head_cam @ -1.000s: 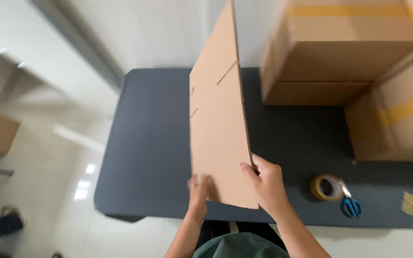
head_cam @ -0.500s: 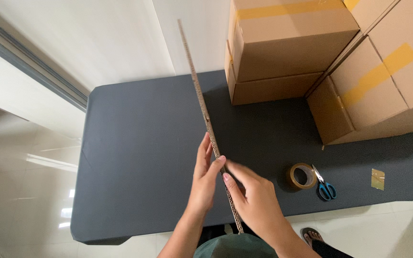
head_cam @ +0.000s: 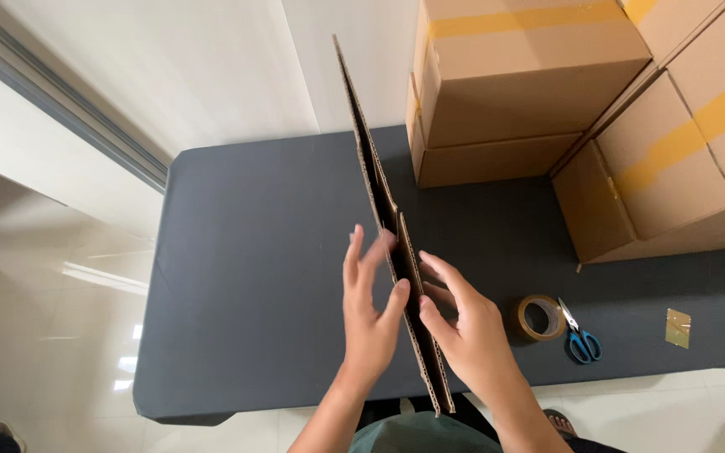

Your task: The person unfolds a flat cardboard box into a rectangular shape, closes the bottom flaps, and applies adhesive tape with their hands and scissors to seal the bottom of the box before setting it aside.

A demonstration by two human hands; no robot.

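A flat folded cardboard box (head_cam: 372, 159) stands on edge above the dark grey table (head_cam: 253, 277), seen edge-on, its two layers slightly parted near me. My left hand (head_cam: 371, 315) presses flat against its left side with the fingers spread. On the right side my right hand (head_cam: 467, 323) has its thumb and fingers at the parted edge. Both hands hold the cardboard between them.
Taped cardboard boxes are stacked at the back (head_cam: 513, 84) and right (head_cam: 673, 159) of the table. A roll of brown tape (head_cam: 539, 317), blue-handled scissors (head_cam: 581, 340) and a small gold-coloured piece (head_cam: 678, 327) lie right of my hands. A glossy white floor lies to the left.
The cardboard has turned from broadside to edge-on. Its layers have begun to part, and my hands have shifted to either side of it.
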